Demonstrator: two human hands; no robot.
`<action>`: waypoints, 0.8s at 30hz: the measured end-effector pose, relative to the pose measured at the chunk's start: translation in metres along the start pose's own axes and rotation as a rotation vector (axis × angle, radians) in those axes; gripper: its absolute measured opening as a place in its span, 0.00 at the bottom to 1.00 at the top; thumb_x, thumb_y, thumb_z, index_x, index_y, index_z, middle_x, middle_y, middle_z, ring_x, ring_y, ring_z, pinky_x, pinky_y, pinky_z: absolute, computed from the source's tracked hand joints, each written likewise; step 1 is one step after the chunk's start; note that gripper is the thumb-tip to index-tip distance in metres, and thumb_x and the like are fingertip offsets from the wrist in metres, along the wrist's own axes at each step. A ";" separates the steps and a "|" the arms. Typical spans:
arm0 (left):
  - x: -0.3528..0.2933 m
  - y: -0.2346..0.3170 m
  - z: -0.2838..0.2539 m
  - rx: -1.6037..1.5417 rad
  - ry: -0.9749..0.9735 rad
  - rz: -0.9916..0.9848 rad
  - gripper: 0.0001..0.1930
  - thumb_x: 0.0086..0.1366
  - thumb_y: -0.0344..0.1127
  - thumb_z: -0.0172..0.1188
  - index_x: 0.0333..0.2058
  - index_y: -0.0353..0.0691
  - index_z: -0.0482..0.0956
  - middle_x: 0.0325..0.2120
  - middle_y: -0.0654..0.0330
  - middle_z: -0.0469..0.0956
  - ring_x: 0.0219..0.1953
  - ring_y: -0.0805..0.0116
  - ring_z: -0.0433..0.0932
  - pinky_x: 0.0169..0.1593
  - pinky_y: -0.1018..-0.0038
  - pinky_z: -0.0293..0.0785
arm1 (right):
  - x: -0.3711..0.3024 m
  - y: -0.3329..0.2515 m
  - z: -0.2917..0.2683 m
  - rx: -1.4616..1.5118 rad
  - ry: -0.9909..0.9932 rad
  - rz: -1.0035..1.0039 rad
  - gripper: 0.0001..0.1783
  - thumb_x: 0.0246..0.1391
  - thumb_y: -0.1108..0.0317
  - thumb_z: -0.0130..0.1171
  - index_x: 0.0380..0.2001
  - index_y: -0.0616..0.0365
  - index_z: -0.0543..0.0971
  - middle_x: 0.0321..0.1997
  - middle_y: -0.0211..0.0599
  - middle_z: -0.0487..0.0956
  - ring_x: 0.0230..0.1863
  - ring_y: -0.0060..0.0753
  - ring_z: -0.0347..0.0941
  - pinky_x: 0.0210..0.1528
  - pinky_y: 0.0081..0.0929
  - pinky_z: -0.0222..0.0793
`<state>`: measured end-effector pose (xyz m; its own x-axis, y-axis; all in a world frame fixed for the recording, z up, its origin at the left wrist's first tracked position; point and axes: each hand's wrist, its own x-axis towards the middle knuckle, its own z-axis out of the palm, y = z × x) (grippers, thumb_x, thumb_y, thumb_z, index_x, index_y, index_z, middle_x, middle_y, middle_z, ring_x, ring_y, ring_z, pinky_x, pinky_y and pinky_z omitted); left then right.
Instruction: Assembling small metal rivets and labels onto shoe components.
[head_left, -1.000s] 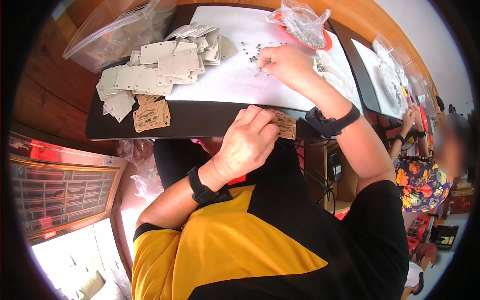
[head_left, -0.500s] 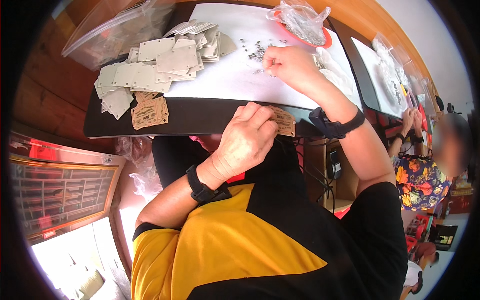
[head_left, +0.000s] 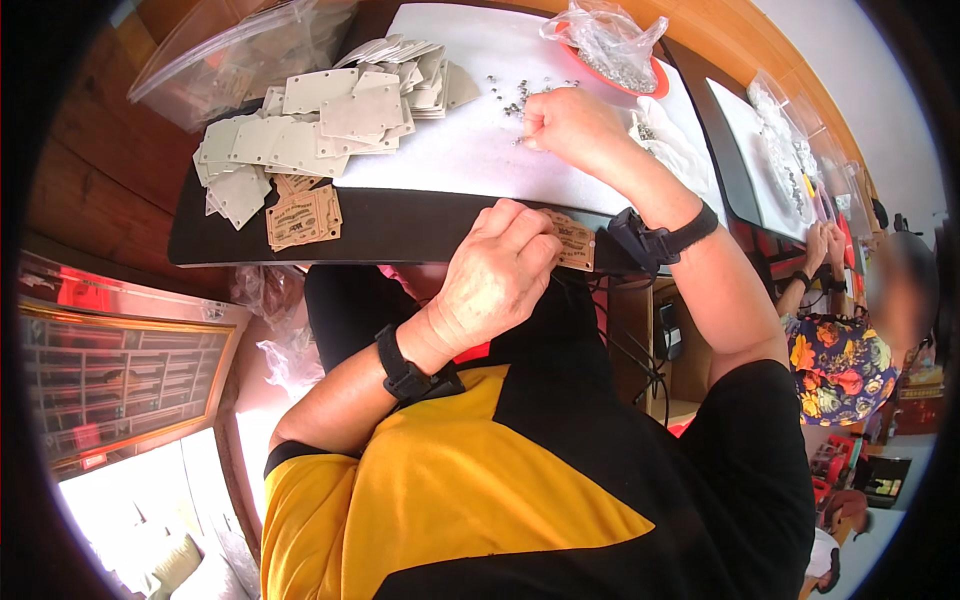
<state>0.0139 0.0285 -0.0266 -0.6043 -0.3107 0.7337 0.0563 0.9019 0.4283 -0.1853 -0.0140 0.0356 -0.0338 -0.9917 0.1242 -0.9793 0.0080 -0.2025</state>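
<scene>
At the table's near edge my left hand (head_left: 498,262) is closed on a brown printed card (head_left: 572,241), whose right part sticks out past the fingers. My right hand (head_left: 578,128) reaches over the white sheet (head_left: 440,165), thumb and fingers pinched together right beside scattered small metal pieces (head_left: 513,107). Whatever lies between those fingertips is too small to make out. To the left spreads a heap of pale cards with corner holes (head_left: 357,114). A small stack of brown printed cards (head_left: 305,216) rests in front of that heap on the dark tabletop (head_left: 400,225).
A red-orange bowl (head_left: 655,84) with a plastic bag and many metal pieces stands at the back right. Nearby lies a white bag (head_left: 672,150) with more pieces. A clear plastic bin (head_left: 225,65) is at the back left. Another person (head_left: 840,360) sits at a table on the right.
My right hand has shifted slightly, its pinched fingertips now lower, at the near side of the metal pieces. My left hand stays on the brown card. The view has tilted slightly.
</scene>
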 end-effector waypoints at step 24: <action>-0.005 0.001 -0.018 0.090 -0.012 -0.019 0.10 0.48 0.24 0.64 0.32 0.36 0.78 0.35 0.56 0.76 0.38 0.55 0.73 0.42 0.63 0.69 | -0.020 0.000 -0.013 -0.162 -0.047 -0.031 0.04 0.45 0.67 0.60 0.23 0.55 0.77 0.25 0.39 0.79 0.30 0.46 0.76 0.30 0.41 0.66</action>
<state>0.0314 0.0258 -0.0200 -0.6143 -0.3249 0.7191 -0.0264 0.9192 0.3928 -0.1873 0.0075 0.0456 0.0023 -0.9967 0.0812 -0.9992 -0.0056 -0.0400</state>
